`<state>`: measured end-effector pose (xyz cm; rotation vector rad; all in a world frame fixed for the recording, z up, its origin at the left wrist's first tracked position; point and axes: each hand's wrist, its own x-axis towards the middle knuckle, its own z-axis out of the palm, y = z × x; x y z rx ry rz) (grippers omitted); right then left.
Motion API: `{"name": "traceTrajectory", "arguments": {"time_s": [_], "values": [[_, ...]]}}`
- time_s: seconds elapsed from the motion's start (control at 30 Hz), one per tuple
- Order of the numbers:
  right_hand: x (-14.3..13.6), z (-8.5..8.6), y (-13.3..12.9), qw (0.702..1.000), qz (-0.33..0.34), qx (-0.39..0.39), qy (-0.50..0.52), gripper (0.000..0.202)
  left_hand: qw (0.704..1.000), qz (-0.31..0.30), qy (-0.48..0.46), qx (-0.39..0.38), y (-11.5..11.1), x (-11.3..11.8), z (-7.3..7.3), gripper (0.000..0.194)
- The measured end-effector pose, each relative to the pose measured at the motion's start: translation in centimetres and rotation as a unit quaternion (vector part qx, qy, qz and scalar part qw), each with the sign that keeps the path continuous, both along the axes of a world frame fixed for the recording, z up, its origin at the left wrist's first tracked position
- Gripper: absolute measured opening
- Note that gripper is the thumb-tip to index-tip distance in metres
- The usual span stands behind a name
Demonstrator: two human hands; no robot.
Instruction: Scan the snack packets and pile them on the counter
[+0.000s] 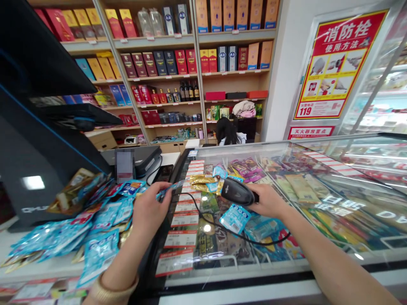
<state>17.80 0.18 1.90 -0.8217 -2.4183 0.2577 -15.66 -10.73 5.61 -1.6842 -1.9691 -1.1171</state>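
In my right hand (269, 200) is a black barcode scanner (237, 191), held above the glass lid of a display freezer and pointing left. Its black cable (219, 231) loops over the glass. My left hand (149, 205) is closed on a small blue packet (171, 186) at the freezer's left edge. Gold packets (202, 182) lie on the glass in front of the scanner, with small blue ones among them. Another blue packet (235, 218) rests on the glass below the scanner. A pile of blue snack packets (106, 214) covers the counter to the left of my left wrist.
A dark checkout terminal (41, 161) stands at the left, with a black flat-topped device (144, 159) behind the pile. Price labels (181, 239) line the freezer's left side. Beyond the freezer, a person (229, 132) is low before shelves of boxes (160, 63).
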Motion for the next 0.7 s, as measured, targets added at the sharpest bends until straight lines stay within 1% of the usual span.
{"name": "traceTrajectory", "arguments": {"time_s": [0.07, 0.17, 0.27, 0.33, 0.4, 0.5, 0.6, 0.7], "values": [[0.0, 0.0, -0.1, 1.000, -0.004, 0.001, -0.001, 0.018, 0.998, 0.028, 0.036, 0.032, -1.9, -2.4, 0.2, 0.020], [-0.1, 0.1, -0.2, 1.000, -0.004, 0.005, 0.002, 0.019, 0.992, 0.079, 0.091, 0.038, -4.4, -6.1, -0.1, 0.018], [-0.1, 0.1, -0.3, 1.000, -0.009, 0.003, 0.001, 0.020, 0.981, 0.141, 0.135, 0.017, -5.8, -9.0, -0.6, 0.018], [-0.1, 0.1, -0.2, 1.000, -0.015, 0.004, 0.000, 0.021, 0.975, 0.160, 0.153, 0.001, -6.1, -10.4, -0.9, 0.021], [-0.1, 0.0, -0.2, 1.000, -0.019, 0.008, 0.001, 0.021, 0.975, 0.146, 0.167, -0.018, -6.0, -11.4, -1.1, 0.024], [-0.1, 0.0, -0.1, 1.000, -0.023, 0.012, -0.002, 0.017, 0.974, 0.126, 0.183, -0.048, -5.6, -12.1, -1.2, 0.029], [0.0, -0.1, 0.0, 1.000, -0.024, 0.008, 0.000, 0.019, 0.967, 0.140, 0.203, -0.067, -5.3, -12.1, -1.2, 0.038], [0.0, -0.1, 0.0, 1.000, -0.025, 0.004, 0.007, 0.021, 0.960, 0.170, 0.212, -0.066, -5.4, -11.6, -1.2, 0.041]]}}
